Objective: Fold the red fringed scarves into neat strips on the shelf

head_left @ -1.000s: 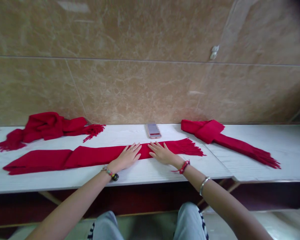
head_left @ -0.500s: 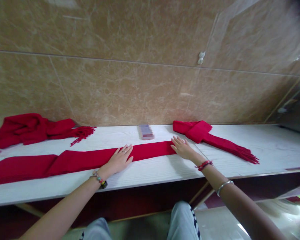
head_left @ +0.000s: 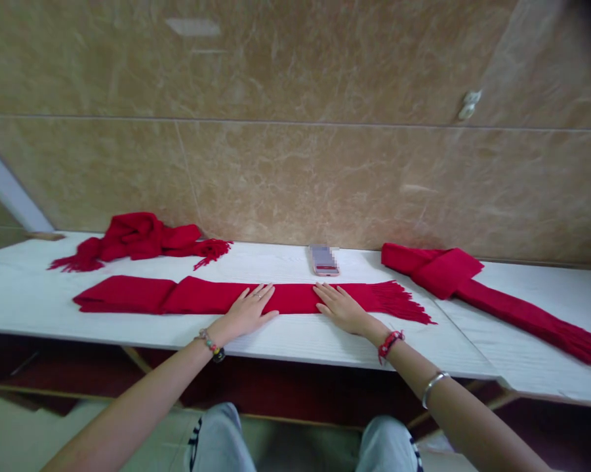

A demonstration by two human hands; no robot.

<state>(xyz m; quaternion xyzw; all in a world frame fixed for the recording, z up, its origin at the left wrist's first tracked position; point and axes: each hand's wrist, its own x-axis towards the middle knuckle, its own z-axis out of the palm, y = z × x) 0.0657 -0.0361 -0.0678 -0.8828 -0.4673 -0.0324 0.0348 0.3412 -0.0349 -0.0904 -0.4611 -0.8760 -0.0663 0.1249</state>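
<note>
A long red scarf (head_left: 295, 299), folded into a flat strip, lies lengthwise in front of me on the white table (head_left: 295, 341). Its fringe spreads at the right end, and a fold crosses it left of centre. My left hand (head_left: 248, 311) rests flat on the middle of the strip, fingers extended, with a ring on one finger. Lying on the scarf closer to the fringe is my right hand (head_left: 342, 308), palm down with its fingers stretched out. Neither hand grips the cloth.
Behind to the left lies a crumpled red scarf (head_left: 142, 239). Another red scarf (head_left: 452, 272), folded over itself, lies to the right. A phone (head_left: 325, 261) sits between them near the tiled wall (head_left: 295, 177). A seam runs across the tabletop at the right.
My right hand slid right along the scarf toward its fringe, then came back partway toward the left hand. The left hand stayed flat near the middle. The camera view swung right, then left.
</note>
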